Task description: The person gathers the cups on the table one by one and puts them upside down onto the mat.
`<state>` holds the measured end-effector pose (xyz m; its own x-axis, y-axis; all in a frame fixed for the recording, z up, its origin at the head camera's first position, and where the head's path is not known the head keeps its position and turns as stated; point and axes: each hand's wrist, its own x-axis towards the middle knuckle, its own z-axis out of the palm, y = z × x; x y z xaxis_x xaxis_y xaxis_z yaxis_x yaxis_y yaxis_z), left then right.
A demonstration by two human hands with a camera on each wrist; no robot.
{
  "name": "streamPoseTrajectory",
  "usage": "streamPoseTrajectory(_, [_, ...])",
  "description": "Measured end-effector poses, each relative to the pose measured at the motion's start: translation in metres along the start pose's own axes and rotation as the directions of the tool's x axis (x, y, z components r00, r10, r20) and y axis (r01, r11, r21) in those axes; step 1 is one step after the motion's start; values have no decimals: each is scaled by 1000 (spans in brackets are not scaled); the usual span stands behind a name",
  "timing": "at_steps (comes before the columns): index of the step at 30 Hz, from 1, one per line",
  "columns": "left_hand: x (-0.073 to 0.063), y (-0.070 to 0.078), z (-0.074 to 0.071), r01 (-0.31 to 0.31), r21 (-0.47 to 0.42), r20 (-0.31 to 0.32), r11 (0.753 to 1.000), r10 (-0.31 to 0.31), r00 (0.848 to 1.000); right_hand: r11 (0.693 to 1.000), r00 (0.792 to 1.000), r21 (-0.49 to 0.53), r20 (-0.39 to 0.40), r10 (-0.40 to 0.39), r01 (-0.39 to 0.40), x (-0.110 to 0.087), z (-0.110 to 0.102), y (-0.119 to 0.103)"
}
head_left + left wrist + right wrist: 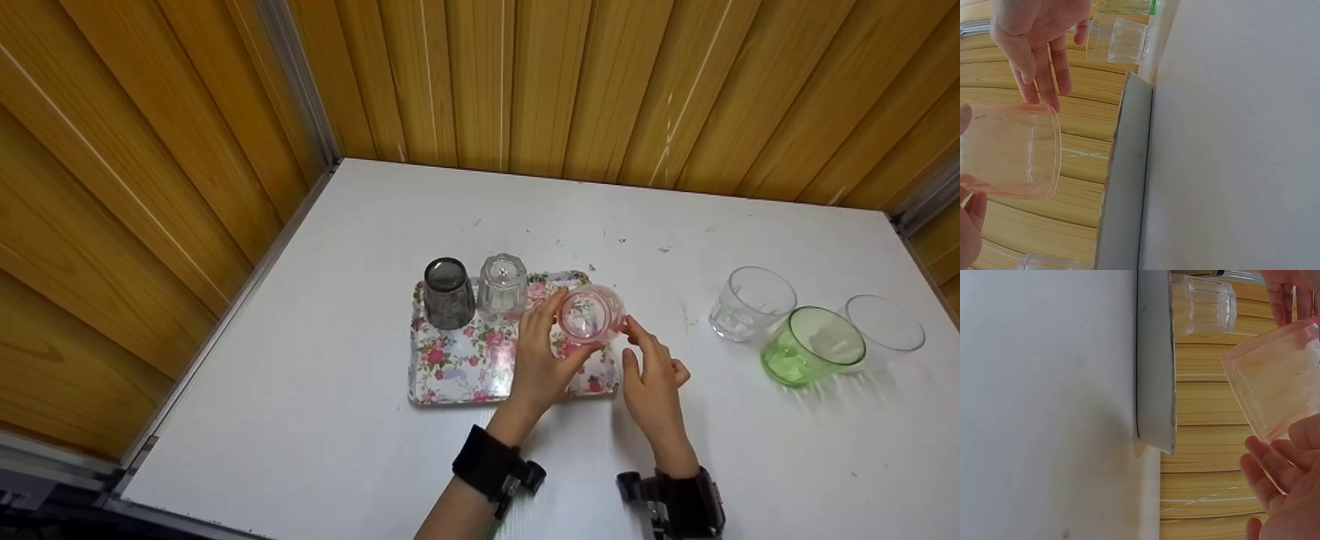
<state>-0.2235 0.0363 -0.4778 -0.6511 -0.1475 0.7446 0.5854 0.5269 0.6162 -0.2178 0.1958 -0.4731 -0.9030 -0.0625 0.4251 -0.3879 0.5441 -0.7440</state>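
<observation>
A pink transparent glass is mouth down and slightly tilted, above the right part of a floral tray. My left hand grips it between thumb and fingers. Beside its rim, my right hand has loosely extended fingers; the fingertips touch the lower side of the pink glass. On the tray's back left stand an upside-down dark grey glass and, right of it, an upside-down clear faceted glass. In the left wrist view, a gap shows between the pink glass and the tray.
At the right of the white table stand three upright glasses: a clear one, a green one and another clear one. The green one is close to both others. Wood-patterned panels border the back and left.
</observation>
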Motion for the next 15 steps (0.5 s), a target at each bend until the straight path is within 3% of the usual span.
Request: streamPoseTrajectory(15, [0,0,1,-16,2,-17,1000,16,1000,1000,1000,2,9,0,0,-1,0,0])
